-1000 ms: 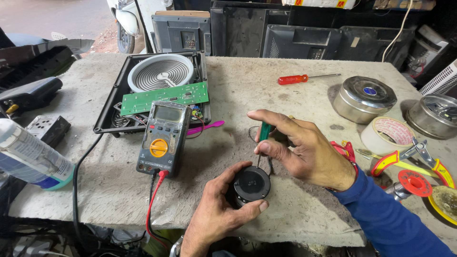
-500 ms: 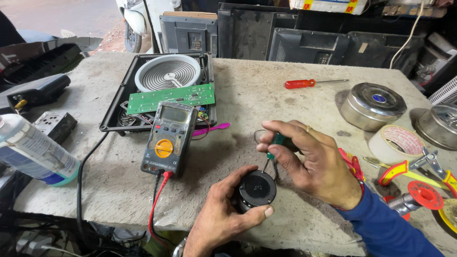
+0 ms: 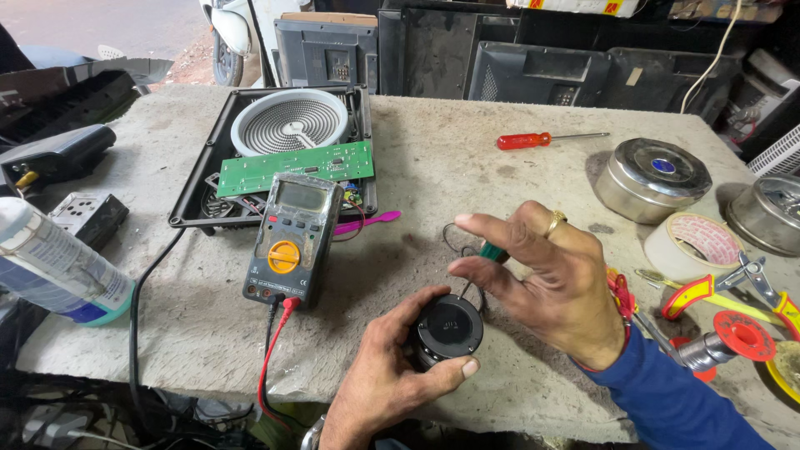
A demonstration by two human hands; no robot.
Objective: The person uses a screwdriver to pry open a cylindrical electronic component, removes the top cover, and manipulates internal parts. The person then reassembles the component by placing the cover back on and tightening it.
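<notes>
Small black speaker point(image 3: 448, 329) is being gripped at the near table edge by the left hand point(image 3: 392, 379); the green-handled screwdriver point(image 3: 493, 251), pinched in the right hand point(image 3: 557, 279), is being raised off it since a second ago.

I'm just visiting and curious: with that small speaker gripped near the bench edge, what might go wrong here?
1. The round black speaker, gripped by the left hand at the concrete bench's front edge, could drop off.
2. The right hand with its green-handled tool might snag the thin black wires.
</notes>
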